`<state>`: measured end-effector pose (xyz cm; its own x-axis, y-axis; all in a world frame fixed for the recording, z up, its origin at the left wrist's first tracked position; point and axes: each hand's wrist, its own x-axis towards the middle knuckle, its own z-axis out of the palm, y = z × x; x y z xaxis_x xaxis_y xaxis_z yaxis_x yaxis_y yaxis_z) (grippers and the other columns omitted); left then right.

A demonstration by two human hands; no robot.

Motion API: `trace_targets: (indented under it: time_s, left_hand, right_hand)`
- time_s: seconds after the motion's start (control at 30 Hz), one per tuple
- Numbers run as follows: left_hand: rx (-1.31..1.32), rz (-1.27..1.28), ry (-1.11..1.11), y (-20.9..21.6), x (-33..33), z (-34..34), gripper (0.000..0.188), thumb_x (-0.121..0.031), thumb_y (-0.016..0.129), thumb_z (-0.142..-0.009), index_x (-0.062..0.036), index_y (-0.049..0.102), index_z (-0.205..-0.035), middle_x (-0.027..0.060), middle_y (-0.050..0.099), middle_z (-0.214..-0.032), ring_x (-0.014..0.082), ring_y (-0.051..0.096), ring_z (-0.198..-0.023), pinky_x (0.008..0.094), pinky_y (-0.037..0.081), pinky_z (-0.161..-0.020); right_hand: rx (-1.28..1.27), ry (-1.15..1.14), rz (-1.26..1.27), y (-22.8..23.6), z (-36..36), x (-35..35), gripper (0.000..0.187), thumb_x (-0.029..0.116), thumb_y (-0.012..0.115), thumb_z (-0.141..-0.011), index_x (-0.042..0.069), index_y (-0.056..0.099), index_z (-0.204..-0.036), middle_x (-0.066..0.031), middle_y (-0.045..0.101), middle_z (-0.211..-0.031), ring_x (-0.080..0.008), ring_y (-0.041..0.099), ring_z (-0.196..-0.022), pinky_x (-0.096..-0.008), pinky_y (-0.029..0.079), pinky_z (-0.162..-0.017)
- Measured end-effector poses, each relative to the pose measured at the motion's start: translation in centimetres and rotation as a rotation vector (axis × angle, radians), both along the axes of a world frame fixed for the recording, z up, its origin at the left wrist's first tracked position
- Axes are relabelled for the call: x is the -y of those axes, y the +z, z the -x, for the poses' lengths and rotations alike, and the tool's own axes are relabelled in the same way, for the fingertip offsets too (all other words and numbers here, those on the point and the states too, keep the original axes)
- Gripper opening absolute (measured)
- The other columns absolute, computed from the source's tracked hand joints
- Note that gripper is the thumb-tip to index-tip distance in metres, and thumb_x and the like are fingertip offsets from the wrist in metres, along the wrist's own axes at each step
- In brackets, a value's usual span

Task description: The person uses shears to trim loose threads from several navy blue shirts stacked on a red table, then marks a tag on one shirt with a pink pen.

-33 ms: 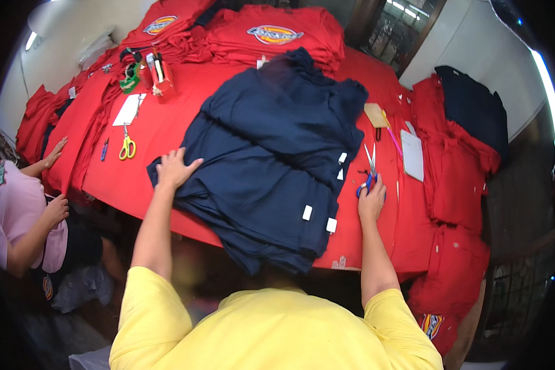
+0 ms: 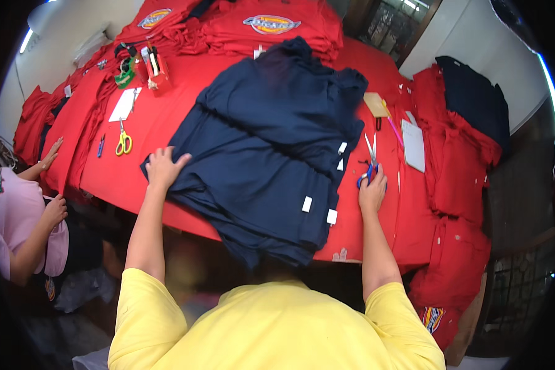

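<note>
A pile of dark navy garments (image 2: 253, 154) with small white tags along its right side lies across the red-covered table. My left hand (image 2: 163, 168) rests on the pile's left edge, fingers spread and palm down. To the right of the pile, my right hand (image 2: 373, 190) is closed at the blue handles of a pair of scissors (image 2: 370, 154). Their blades are slightly apart and point away from me. The fingers partly hide the handles.
Yellow-handled scissors (image 2: 124, 143), a small blue tool (image 2: 101, 147) and white paper (image 2: 124, 105) lie at left. A red holder (image 2: 158, 79) stands beyond. At right are a notepad (image 2: 413, 145) and red garments (image 2: 459, 160). A co-worker's hand (image 2: 52, 154) touches red cloth at far left.
The whole view has shifted slightly, so the table sits a little higher in it. Both hands keep their places on the pile and at the scissors.
</note>
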<state>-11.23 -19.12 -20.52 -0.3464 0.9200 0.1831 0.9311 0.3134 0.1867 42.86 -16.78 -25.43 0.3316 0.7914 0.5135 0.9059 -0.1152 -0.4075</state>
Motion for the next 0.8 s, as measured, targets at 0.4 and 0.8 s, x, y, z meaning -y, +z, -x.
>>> trace_targets:
  time_s: [0.4, 0.8]
  left_hand:
    - [0.257, -0.358, 0.225, -4.6, 0.8, 2.8, 0.045, -0.047, 0.056, -0.090, -0.0049, 0.067, -0.100, 0.0152, 0.063, -0.105, 0.0339, 0.057, -0.102, 0.0444, 0.043, -0.089]
    - [-0.052, -0.489, -0.288, 3.2, 4.8, -8.7, 0.040, -0.032, 0.064, -0.082, -0.0079, 0.060, -0.114, 0.0135, 0.057, -0.122, 0.0369, 0.045, -0.124, 0.0600, 0.035, -0.097]
  right_hand:
    - [-0.036, 0.051, -0.039, 0.3, 1.0, -0.5, 0.058, 0.020, 0.065, -0.085, 0.004, 0.042, -0.136, -0.0244, 0.053, -0.118, -0.0416, 0.051, -0.111, -0.0466, 0.041, -0.094]
    - [-0.045, 0.036, -0.009, -0.5, -0.4, 0.1, 0.057, 0.017, 0.059, -0.088, 0.008, 0.039, -0.141, -0.0200, 0.052, -0.115, -0.0376, 0.054, -0.109, -0.0462, 0.043, -0.091]
